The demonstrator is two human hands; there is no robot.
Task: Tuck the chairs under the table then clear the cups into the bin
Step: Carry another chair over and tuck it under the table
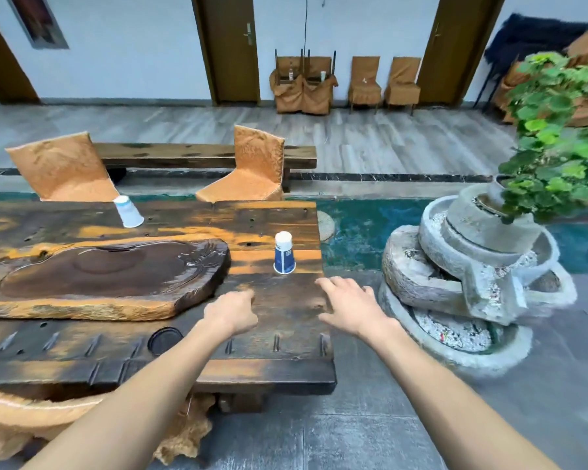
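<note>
Only two arms and two hands of the person showed. The left arm [143, 395] was bare — plain skin from the bottom edge of the picture right up to the wrist. The right arm [455, 401] was bare the same way. Both arms looked long and thin. The left hand [233, 308] and the right hand [350, 305] were bare too — fingers, knuckles and wrists all uncovered.

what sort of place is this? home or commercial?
Likely a teahouse or restaurant hall, not a home: slab wooden table with a carved tea tray on it, spare cloth-covered chairs lined along the far wall, stone millstone planter beside the table.
</note>
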